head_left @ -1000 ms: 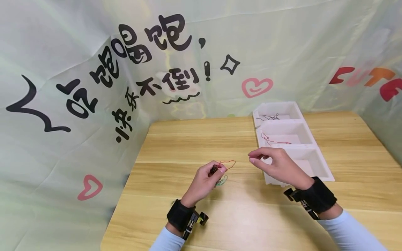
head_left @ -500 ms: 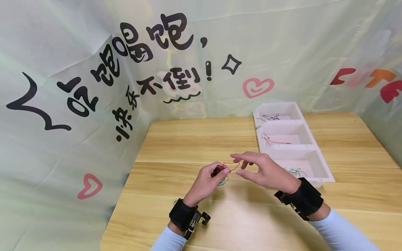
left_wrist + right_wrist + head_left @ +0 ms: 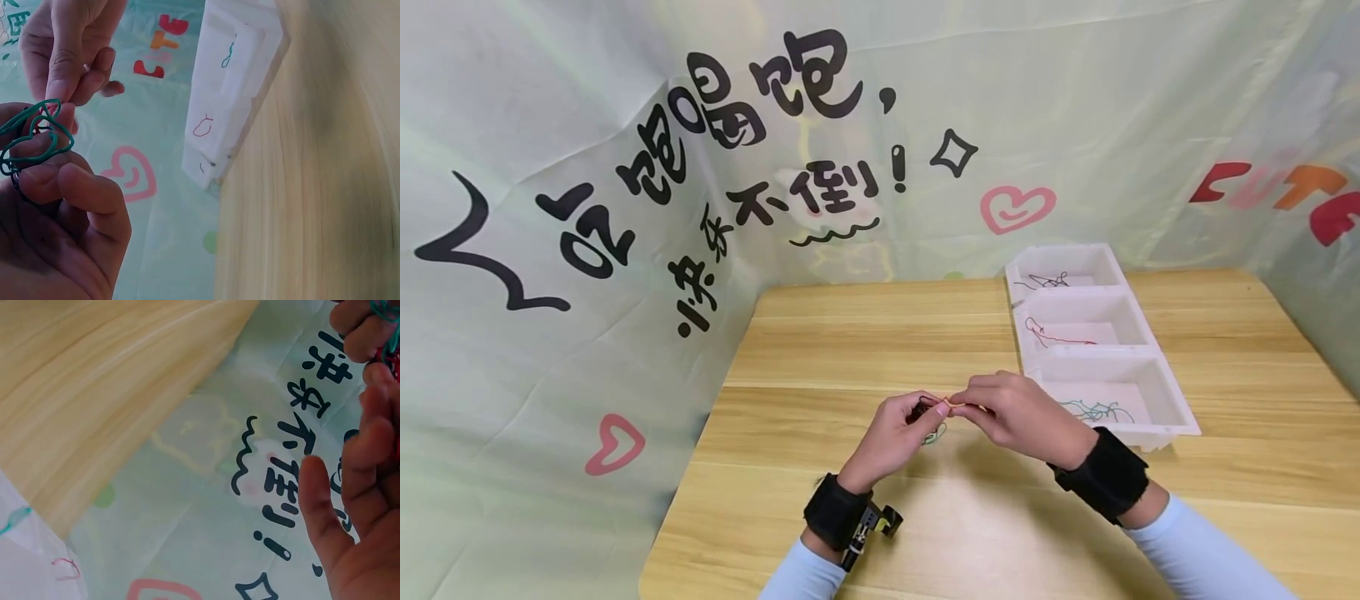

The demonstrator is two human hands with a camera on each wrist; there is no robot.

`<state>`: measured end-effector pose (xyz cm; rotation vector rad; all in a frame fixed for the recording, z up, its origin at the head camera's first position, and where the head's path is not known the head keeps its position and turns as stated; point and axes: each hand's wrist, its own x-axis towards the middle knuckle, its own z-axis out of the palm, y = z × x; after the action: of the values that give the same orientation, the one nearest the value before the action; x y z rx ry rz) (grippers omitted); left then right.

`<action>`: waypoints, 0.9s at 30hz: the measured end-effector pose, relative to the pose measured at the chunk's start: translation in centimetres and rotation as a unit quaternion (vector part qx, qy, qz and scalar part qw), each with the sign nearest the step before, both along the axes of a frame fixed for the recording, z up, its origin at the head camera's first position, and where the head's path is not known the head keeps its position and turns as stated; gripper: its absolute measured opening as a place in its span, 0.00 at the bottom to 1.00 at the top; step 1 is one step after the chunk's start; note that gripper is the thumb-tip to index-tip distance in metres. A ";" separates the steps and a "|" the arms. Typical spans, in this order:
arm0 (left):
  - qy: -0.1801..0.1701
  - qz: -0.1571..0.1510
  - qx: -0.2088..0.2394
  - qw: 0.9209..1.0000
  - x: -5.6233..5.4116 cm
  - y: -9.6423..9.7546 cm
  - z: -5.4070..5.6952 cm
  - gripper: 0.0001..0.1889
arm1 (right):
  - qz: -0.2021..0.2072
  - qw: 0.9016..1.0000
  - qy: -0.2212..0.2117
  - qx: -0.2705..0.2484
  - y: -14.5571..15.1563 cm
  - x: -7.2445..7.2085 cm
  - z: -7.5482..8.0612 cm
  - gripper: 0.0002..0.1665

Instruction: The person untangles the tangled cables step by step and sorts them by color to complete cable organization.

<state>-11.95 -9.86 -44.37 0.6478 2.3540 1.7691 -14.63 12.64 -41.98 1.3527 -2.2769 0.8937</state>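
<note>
Above the middle of the table, my left hand point(image 3: 887, 437) grips a small tangled bundle of thin wires point(image 3: 917, 410) between thumb and fingers. Dark, red and green strands show in it. Green wire point(image 3: 26, 111) loops over the left fingers in the left wrist view. From the right, my right hand point(image 3: 1030, 417) meets the left at the fingertips. Its thumb and forefinger pinch the red wire point(image 3: 952, 404) where it leaves the bundle. The rest of the bundle is hidden inside the left hand.
A white three-compartment tray point(image 3: 1182, 410) stands right of the hands on the wooden table point(image 3: 820, 342). Black wire point(image 3: 1047, 281) lies in its far compartment, red wire point(image 3: 1063, 340) in the middle, green wire point(image 3: 1101, 412) in the near one. Printed cloth point(image 3: 880, 275) hangs behind.
My right hand has come left from beside the tray to the bundle and now pinches the red wire loop. The left hand has shifted slightly right, still holding the bundle.
</note>
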 end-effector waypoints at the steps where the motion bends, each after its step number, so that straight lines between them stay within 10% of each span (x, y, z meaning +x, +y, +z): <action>1: 0.000 -0.002 0.001 1.000 0.0 -0.1 0.0 0.12 | -0.006 1.000 0.007 -0.001 0.1 0.0 0.0 0.04; 11: -0.004 0.017 0.004 1.000 0.0 -0.4 -0.4 0.13 | -0.059 0.983 -0.104 -0.142 1.6 -0.1 -0.6 0.13; 27: -0.008 0.016 -0.006 1.000 0.3 -0.5 -0.2 0.16 | -0.167 0.968 -0.147 -0.116 6.8 -2.7 0.8 0.07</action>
<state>-11.65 -10.40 -44.55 0.5963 2.3752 1.7645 -17.32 19.46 -41.18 0.7477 -2.4182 1.2568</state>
